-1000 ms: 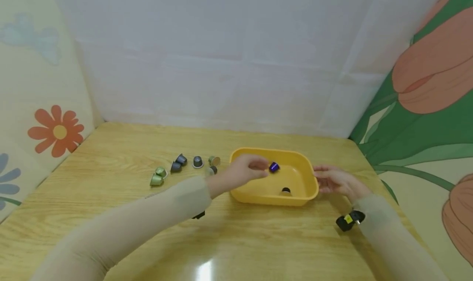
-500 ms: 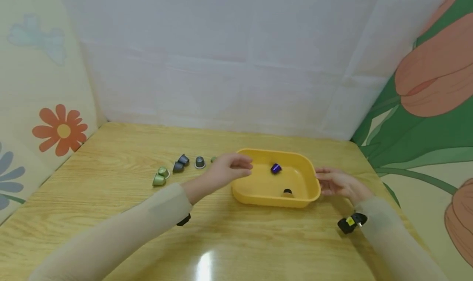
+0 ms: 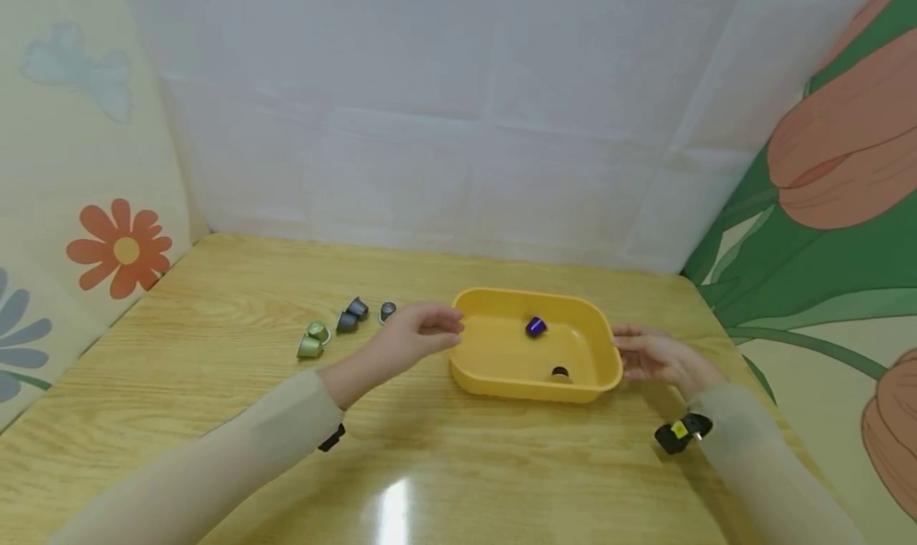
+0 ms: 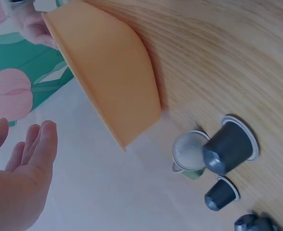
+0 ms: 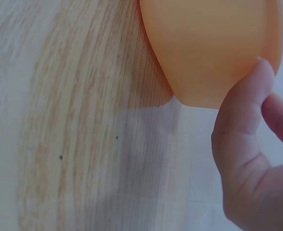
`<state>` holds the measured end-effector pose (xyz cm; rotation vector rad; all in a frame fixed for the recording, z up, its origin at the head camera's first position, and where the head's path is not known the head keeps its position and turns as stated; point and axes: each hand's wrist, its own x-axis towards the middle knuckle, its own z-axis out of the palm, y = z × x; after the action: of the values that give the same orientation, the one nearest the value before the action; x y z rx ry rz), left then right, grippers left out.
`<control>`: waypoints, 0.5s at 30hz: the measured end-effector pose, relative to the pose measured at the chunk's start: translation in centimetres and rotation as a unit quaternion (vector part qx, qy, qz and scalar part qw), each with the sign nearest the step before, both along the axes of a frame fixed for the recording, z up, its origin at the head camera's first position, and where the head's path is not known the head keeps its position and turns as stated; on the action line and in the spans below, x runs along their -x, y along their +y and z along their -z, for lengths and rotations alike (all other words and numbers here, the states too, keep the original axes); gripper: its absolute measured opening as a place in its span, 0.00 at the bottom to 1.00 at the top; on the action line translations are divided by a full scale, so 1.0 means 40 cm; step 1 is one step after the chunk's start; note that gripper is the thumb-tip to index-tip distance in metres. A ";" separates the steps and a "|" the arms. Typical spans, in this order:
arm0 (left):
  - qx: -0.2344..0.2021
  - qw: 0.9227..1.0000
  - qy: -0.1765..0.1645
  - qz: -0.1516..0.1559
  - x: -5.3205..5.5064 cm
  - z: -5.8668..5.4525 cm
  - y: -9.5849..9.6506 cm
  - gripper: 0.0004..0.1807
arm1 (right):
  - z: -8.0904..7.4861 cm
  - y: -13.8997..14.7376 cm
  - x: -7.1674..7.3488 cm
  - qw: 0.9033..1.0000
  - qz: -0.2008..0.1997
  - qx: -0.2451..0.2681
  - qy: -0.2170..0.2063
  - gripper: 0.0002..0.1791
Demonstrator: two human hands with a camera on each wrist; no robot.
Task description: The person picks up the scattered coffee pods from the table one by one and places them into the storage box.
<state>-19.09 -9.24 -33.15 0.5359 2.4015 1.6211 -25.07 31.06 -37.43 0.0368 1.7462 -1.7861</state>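
Observation:
The yellow tray (image 3: 494, 388) stands on the table with a purple coffee capsule (image 3: 536, 327) and a dark-topped capsule (image 3: 559, 374) inside. Just off its left rim hovers my left hand (image 3: 401, 342), holding nothing, fingers loosely bent and apart from the thumb. At the opposite end my right hand (image 3: 662, 360) touches the tray's outer wall near the rim; its fingertips (image 5: 259, 72) show against the wall. Below the left hand, a foil-lidded capsule (image 4: 189, 150) and a dark capsule (image 4: 230, 144) lie close together in the left wrist view, hidden behind that hand in the head view.
Left of my left hand lie two green capsules (image 3: 310, 346), two dark ones (image 3: 347, 322) and another dark capsule (image 3: 388, 311). A white sheet (image 3: 430, 131) hangs along the table's back edge, with flower-patterned cloth (image 3: 845, 211) at the right side.
My left hand has moved left, from above the tray to just outside its left rim. My right hand stays at the tray's right end, and both capsules inside lie as before.

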 end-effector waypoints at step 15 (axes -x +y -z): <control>0.024 0.999 0.010 -0.026 -0.022 0.026 -0.063 0.20 | -0.003 -0.001 -0.003 1.000 0.003 0.010 -0.008 0.10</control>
<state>-18.21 -11.77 -34.18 0.4870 2.4818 1.5814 -24.95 31.04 -37.30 0.0495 1.7187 -1.8022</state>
